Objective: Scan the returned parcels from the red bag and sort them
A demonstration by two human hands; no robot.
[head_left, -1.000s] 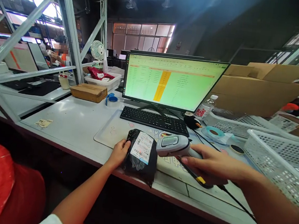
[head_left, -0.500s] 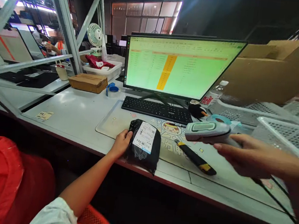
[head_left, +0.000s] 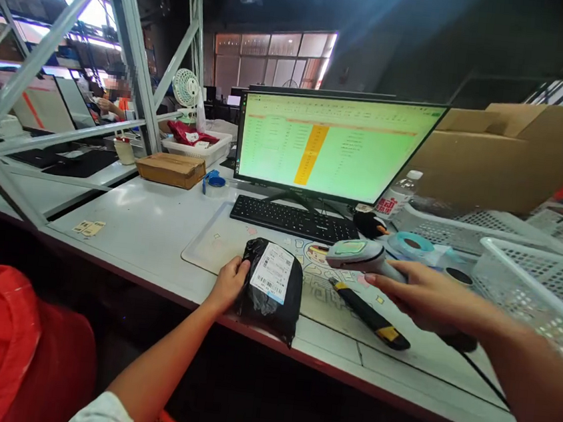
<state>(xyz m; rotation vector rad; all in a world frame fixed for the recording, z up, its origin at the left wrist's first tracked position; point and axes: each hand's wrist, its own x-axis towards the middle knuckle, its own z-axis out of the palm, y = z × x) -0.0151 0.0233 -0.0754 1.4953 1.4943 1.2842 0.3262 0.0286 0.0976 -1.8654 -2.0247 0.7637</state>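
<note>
both forearms are bare from elbow to fingers. the left arm [head_left: 164,366] comes out of a short white sleeve [head_left: 101,417] at the lower edge. the left hand [head_left: 227,284] and right hand [head_left: 420,299] wear no gloves, rings or watch.

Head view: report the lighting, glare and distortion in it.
Head view: the monitor glows bright green and washes out its text; overhead lights flare at upper left; a bluish streak crosses the dark ceiling. Wide-angle bending slants the shelf frame. The left hand on the black parcel and the right hand holding the scanner stay sharp.
</note>
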